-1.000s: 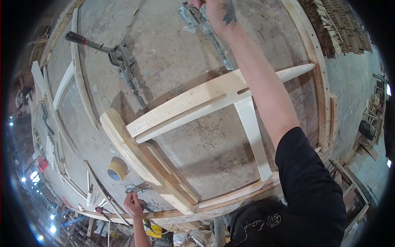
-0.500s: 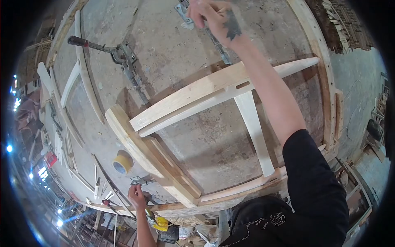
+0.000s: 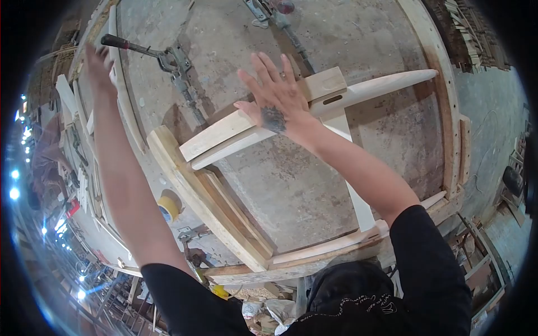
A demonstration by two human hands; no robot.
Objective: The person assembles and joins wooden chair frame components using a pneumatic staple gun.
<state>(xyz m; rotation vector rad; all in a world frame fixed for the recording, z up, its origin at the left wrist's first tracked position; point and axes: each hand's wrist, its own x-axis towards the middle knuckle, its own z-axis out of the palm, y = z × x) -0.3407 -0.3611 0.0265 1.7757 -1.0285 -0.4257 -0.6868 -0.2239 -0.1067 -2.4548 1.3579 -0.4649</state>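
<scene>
My right hand (image 3: 274, 95) lies with fingers spread across a curved wooden block (image 3: 218, 134). Against the block's near side runs a pale tapered chair rail (image 3: 386, 87) with a slot cut in it. My left hand (image 3: 101, 70), a little blurred, reaches out with its fingers apart beside the dark handle (image 3: 115, 41) of a toggle clamp (image 3: 175, 63). That clamp's rod points at the block. A second toggle clamp (image 3: 260, 10) sits farther off at the top. A flat wooden slat (image 3: 361, 204) passes beneath my right forearm.
A thick wooden bar (image 3: 204, 196) borders the frame on the left. A slim wooden rail (image 3: 330, 242) lies along the near edge. Yellow tape (image 3: 168, 208) and another clamp (image 3: 193, 234) sit at lower left. A drilled wooden border (image 3: 445, 112) edges the right side.
My right hand has come down from the far clamp to the block and spread its fingers. My left hand has left the near clamp and moved up to the far-left clamp's handle.
</scene>
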